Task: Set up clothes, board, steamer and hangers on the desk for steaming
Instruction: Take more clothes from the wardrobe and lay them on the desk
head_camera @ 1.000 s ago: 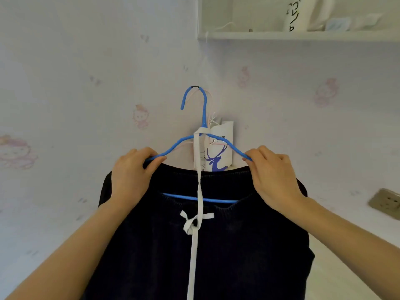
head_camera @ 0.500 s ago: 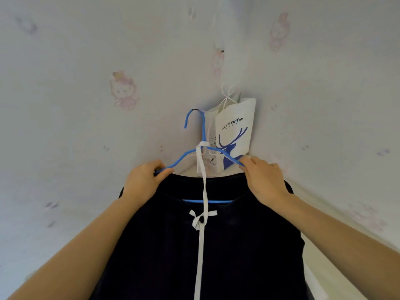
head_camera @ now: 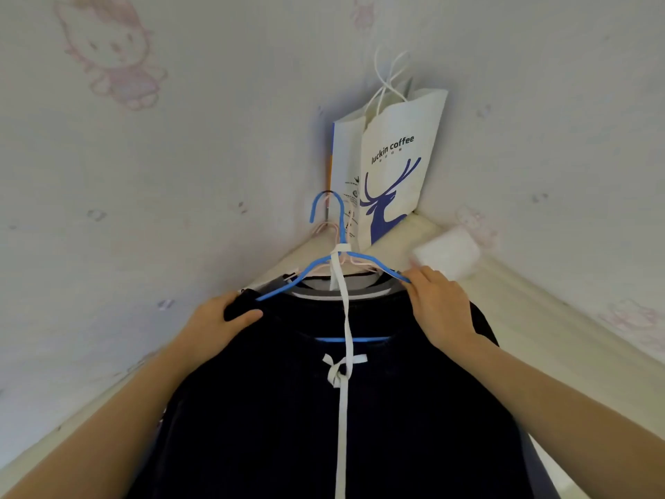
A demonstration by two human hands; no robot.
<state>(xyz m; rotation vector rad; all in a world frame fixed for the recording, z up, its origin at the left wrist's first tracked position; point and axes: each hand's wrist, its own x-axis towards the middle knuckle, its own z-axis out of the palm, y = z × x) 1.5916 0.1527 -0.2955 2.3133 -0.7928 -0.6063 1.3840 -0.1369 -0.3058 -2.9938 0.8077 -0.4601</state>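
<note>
From the head view, the dark top (head_camera: 334, 408) hangs on a blue hanger (head_camera: 325, 262) near the back corner of the tabletop (head_camera: 532, 318), by a paper bag (head_camera: 390, 167). To lay it down well, keep both sides level and lower it slowly. The left hand (head_camera: 219, 318) grips the top's shoulder. The right hand (head_camera: 437, 306) pinches the hanger's other end. Both arms reach forward.
</note>
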